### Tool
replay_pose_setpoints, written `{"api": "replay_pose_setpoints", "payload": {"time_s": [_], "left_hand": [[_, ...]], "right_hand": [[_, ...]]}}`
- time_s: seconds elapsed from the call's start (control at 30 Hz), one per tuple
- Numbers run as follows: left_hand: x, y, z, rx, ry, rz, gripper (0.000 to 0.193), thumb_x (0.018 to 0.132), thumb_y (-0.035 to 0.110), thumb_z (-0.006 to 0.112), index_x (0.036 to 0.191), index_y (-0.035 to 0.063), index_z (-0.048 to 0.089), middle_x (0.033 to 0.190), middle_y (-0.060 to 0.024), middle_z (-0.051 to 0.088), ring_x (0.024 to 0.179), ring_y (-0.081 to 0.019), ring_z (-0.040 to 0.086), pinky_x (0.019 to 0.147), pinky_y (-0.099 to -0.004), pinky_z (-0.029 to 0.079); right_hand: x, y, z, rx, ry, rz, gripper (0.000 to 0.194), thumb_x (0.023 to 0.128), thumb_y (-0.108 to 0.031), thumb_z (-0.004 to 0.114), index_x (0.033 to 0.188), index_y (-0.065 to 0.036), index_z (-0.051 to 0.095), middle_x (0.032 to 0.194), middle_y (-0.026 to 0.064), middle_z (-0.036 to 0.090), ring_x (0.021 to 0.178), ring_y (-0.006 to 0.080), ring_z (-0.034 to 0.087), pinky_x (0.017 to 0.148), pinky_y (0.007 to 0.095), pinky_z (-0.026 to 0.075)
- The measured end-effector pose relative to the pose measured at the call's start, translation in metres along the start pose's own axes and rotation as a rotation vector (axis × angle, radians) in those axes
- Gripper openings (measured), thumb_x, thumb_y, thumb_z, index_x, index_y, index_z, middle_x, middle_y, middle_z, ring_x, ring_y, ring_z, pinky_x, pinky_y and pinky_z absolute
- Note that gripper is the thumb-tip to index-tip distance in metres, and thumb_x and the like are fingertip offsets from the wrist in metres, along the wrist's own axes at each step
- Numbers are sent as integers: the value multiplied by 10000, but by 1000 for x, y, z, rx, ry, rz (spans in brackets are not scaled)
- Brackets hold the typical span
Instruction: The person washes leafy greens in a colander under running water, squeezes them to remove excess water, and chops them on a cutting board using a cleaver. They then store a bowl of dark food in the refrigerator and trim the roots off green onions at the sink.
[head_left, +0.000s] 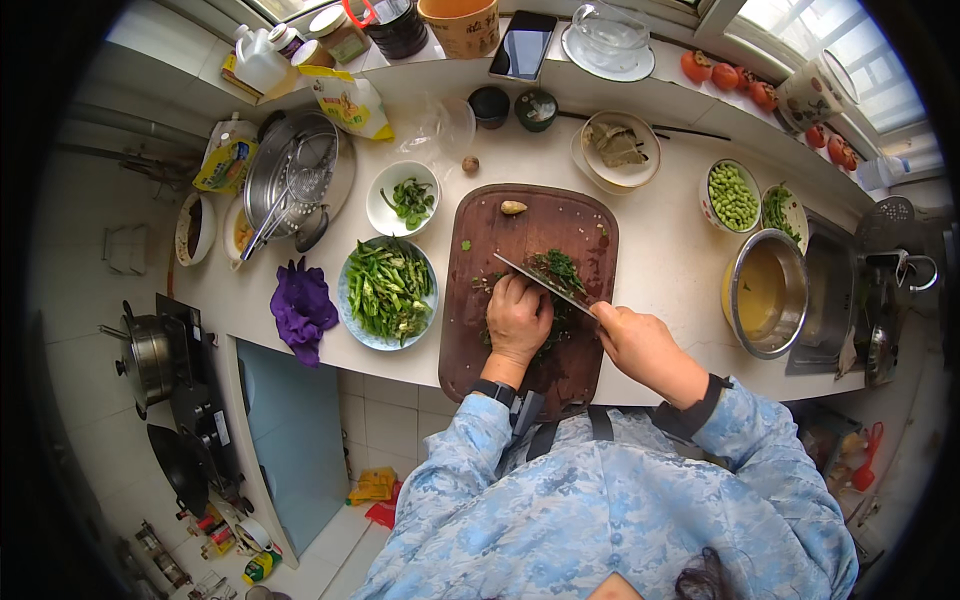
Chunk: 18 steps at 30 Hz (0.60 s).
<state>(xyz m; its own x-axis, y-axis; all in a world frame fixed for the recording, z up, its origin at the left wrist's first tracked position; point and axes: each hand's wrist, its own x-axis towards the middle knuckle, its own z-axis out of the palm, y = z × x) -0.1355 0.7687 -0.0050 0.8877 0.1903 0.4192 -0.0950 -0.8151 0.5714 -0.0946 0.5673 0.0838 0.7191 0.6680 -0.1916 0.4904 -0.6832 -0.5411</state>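
A wooden cutting board (491, 367) lies before me at the counter's front edge. My right hand (645, 349) is closed round the handle of a kitchen knife (541, 281), whose blade slants up to the left across the board. Chopped dark green herbs (559, 268) lie along the blade's far side, with more bits below it. My left hand (519, 319) rests with bent fingers against the near side of the blade; whether it holds herbs under the fingers is hidden. A piece of ginger or similar root (513, 207) sits near the board's far edge.
Left of the board are a plate of cut green peppers (386, 294), a white bowl with green leaves (375, 202), a purple cloth (302, 309) and a steel colander (262, 161). To the right stand a bowl of green beans (733, 196), a metal basin of yellowish liquid (761, 292) and the sink (825, 300).
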Motion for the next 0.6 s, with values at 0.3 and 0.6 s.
{"api": "replay_pose_setpoints", "payload": {"time_s": [0.3,0.6], "left_hand": [[-2,-1,-2,-39,6,-17,154,716,61,714,862,61,667,955,-113,625,956,-350,596,828,-427,503],[0,2,-6,-33,-23,-4,183,737,82,717,912,57,672,977,-111,626,962,-334,606,847,-419,501]], "right_hand": [[-16,-3,-21,57,-27,6,211,912,-138,598,1104,-79,534,864,182,660,775,395,656,661,476,538],[18,8,33,158,94,73,232,902,-148,615,1111,-79,542,900,181,670,804,390,659,686,472,538]]}}
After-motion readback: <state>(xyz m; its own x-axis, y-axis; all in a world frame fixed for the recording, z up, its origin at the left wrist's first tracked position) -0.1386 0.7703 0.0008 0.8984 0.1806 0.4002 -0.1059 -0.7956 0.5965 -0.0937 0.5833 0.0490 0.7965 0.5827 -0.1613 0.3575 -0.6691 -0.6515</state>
